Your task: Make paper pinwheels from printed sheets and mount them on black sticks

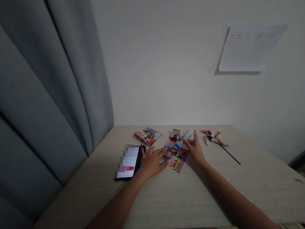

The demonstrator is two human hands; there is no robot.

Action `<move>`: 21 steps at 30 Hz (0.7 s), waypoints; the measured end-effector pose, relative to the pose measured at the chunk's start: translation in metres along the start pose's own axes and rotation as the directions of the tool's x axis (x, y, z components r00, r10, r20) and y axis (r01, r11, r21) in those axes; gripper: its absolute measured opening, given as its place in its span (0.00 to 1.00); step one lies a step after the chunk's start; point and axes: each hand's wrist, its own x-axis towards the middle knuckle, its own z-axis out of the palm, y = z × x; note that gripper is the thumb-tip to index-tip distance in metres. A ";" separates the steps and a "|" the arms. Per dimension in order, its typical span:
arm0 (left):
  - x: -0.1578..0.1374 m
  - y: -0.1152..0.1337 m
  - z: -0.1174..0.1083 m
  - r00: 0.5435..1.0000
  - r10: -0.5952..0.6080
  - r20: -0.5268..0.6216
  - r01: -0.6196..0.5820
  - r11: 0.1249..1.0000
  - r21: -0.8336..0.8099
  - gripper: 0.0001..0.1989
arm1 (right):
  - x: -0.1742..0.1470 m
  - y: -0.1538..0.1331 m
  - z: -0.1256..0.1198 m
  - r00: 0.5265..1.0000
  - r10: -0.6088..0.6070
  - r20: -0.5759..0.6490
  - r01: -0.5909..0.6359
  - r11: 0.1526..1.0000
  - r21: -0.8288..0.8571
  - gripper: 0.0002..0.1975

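A colourful printed paper sheet [176, 163] with a yellow price patch lies flat on the table. My left hand [152, 163] rests at its left edge, fingers spread, some of them on the paper. Over the sheet's upper right part, my right hand [195, 151] grips a white tube [187, 135] with printing and a blue end. The blue end points down and left, close to the paper; I cannot tell whether it touches. Just behind the sheet stands a small open red box [175, 137].
A phone [127, 163] with a lit screen lies left of my left hand. Behind it sits a stack of similar printed sheets [148, 136]. On the right is a paper pinwheel [214, 137] on a dark stick. A grey curtain [43, 90] borders the table's left side.
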 end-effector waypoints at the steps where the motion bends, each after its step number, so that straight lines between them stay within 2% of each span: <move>1: 0.000 0.000 0.000 1.000 0.000 -0.001 0.000 1.000 -0.002 0.25 | 0.001 -0.001 -0.002 1.000 -0.009 -0.030 0.009 1.000 -0.014 0.58; 2: 0.000 0.000 0.000 1.000 0.000 -0.001 0.000 1.000 -0.005 0.25 | 0.002 -0.002 -0.005 0.999 -0.017 -0.049 0.015 0.999 -0.044 0.61; 4: 0.000 -0.001 0.000 1.000 0.001 0.003 -0.001 1.000 -0.005 0.25 | 0.004 -0.003 -0.010 0.998 -0.031 -0.060 0.023 0.992 -0.123 0.59; 9: 0.001 -0.002 0.002 1.000 0.000 0.007 -0.001 1.000 0.025 0.25 | 0.011 0.003 -0.022 0.997 -0.066 0.040 0.075 0.954 -0.291 0.33; 12: 0.000 -0.002 0.002 1.000 0.007 0.005 -0.007 1.000 0.028 0.25 | 0.015 0.009 -0.027 0.990 -0.120 0.077 0.139 0.935 -0.326 0.26; 14: 0.000 -0.002 0.002 1.000 0.014 0.000 -0.014 1.000 0.022 0.26 | 0.017 0.012 -0.029 0.986 -0.138 0.095 0.163 0.924 -0.346 0.26; 18: 0.000 -0.003 0.003 1.000 0.017 0.001 -0.017 1.000 0.016 0.25 | 0.019 0.017 -0.032 0.990 -0.092 0.103 0.129 0.881 -0.455 0.35; 21: 0.001 -0.003 0.003 1.000 0.016 0.003 -0.016 1.000 0.016 0.26 | 0.020 0.016 -0.034 0.991 -0.122 0.061 0.135 0.806 -0.576 0.33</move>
